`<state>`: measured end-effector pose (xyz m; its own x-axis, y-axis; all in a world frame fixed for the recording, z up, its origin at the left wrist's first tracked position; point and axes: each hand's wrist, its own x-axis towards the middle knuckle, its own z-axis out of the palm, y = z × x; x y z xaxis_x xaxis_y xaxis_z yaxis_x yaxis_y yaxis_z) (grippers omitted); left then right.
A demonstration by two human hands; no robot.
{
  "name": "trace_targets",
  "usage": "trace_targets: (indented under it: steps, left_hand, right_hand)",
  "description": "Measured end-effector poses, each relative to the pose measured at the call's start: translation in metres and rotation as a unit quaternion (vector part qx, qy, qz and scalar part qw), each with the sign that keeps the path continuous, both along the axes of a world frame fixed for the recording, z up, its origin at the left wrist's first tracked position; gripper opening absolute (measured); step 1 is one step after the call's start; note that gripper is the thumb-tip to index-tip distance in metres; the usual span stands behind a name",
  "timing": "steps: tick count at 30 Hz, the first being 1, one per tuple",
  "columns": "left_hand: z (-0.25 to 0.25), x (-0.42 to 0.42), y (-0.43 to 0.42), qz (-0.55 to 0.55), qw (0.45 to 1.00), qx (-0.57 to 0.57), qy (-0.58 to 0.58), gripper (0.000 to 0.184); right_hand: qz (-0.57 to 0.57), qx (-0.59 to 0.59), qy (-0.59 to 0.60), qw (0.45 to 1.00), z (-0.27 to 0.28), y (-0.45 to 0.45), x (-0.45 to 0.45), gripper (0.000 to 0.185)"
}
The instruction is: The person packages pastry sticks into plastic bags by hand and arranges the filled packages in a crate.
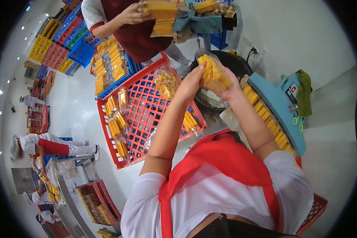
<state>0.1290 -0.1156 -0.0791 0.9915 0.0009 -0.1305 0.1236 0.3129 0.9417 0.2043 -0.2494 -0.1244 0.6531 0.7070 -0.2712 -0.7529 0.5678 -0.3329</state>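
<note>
Factory packing floor, likely food. Bagged yellow sticks (115, 123) lie in a red plastic crate (106, 137), with colored crates (55, 51) stacked high behind. Blue sealing-type machine (281, 92) stands by the wall (329, 43). Workers (53, 145) wear white with red aprons, some with head coverings; several gather at a long metal table (70, 208). Pale, glossy floor (81, 129), rows of small ceiling lights (0, 92).
</note>
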Motion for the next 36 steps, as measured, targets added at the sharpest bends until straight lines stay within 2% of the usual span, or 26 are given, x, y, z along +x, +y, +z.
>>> trace_targets:
  steps: [4, 7, 9, 11, 12, 14, 15, 16, 18, 20, 22, 24, 26, 28, 30, 32, 34, 36]
  left_hand:
    - [0.003, -0.009, 0.000, -0.003, 1.000, -0.024, -0.020, 0.052]
    - [0.009, -0.014, 0.000, 0.028, 0.999, 0.028, -0.014, 0.052]
    - [0.011, -0.018, 0.000, 0.045, 0.998, 0.046, -0.007, 0.053]
    - [0.008, -0.016, -0.004, 0.044, 0.995, -0.040, -0.085, 0.054]
    - [0.002, -0.017, -0.006, 0.053, 0.994, -0.038, -0.088, 0.054]
    - [-0.013, -0.021, -0.009, 0.118, 0.983, 0.053, -0.134, 0.060]
    - [-0.012, -0.025, -0.012, 0.127, 0.984, 0.025, -0.126, 0.059]
    - [-0.012, -0.032, -0.011, 0.150, 0.981, 0.002, -0.121, 0.059]
    - [-0.008, -0.044, -0.003, 0.164, 0.978, 0.016, -0.129, 0.059]
    - [-0.013, -0.050, 0.011, 0.153, 0.970, -0.046, -0.181, 0.060]
    - [-0.007, -0.068, 0.028, 0.135, 0.974, -0.075, -0.168, 0.060]
    - [0.002, -0.090, 0.048, 0.134, 0.977, -0.035, -0.163, 0.061]
    - [0.015, -0.113, 0.059, 0.116, 0.986, -0.006, -0.119, 0.061]
    - [-0.005, -0.123, 0.075, 0.146, 0.977, 0.021, -0.155, 0.062]
    - [-0.018, -0.134, 0.091, 0.252, 0.947, 0.059, -0.190, 0.068]
    - [-0.003, -0.154, 0.090, 0.374, 0.918, -0.027, -0.127, 0.076]
    - [-0.010, -0.156, 0.089, 0.463, 0.859, -0.159, -0.147, 0.081]
    - [-0.007, -0.164, 0.078, 0.418, 0.868, -0.153, -0.221, 0.085]
  right_hand:
    - [-0.015, 0.001, -0.018, 1.000, 0.006, -0.006, -0.019, 0.040]
    - [-0.022, -0.013, -0.051, 0.998, 0.018, -0.005, -0.015, 0.043]
    - [-0.175, -0.065, -0.207, 0.960, 0.023, 0.003, -0.021, 0.042]
    - [-0.202, -0.078, -0.234, 0.948, 0.027, 0.009, -0.025, 0.044]
    - [-0.233, -0.091, -0.260, 0.933, 0.029, 0.013, -0.027, 0.046]
    - [-0.251, -0.116, -0.276, 0.920, 0.019, 0.013, -0.026, 0.047]
    - [-0.268, -0.136, -0.291, 0.908, 0.016, 0.019, -0.026, 0.048]
    - [-0.256, -0.179, -0.298, 0.902, 0.024, 0.022, -0.031, 0.047]
    - [-0.206, -0.118, -0.350, 0.906, 0.012, 0.027, -0.029, 0.046]
    - [-0.184, -0.071, -0.304, 0.932, 0.017, 0.036, -0.036, 0.042]
    - [-0.103, -0.046, -0.248, 0.962, 0.041, 0.041, -0.045, 0.049]
    - [-0.067, -0.029, -0.246, 0.966, 0.051, 0.050, -0.050, 0.053]
    - [-0.078, -0.101, -0.283, 0.951, 0.051, 0.060, -0.056, 0.055]
    - [-0.037, -0.078, -0.286, 0.954, 0.049, 0.067, -0.061, 0.056]
    - [0.048, -0.056, -0.307, 0.949, 0.057, 0.080, -0.069, 0.065]
    - [0.102, -0.013, -0.287, 0.952, 0.065, 0.095, -0.080, 0.051]
    - [0.106, 0.010, -0.271, 0.957, 0.061, 0.111, -0.089, 0.038]
    - [0.105, 0.012, -0.261, 0.959, 0.064, 0.124, -0.103, 0.044]
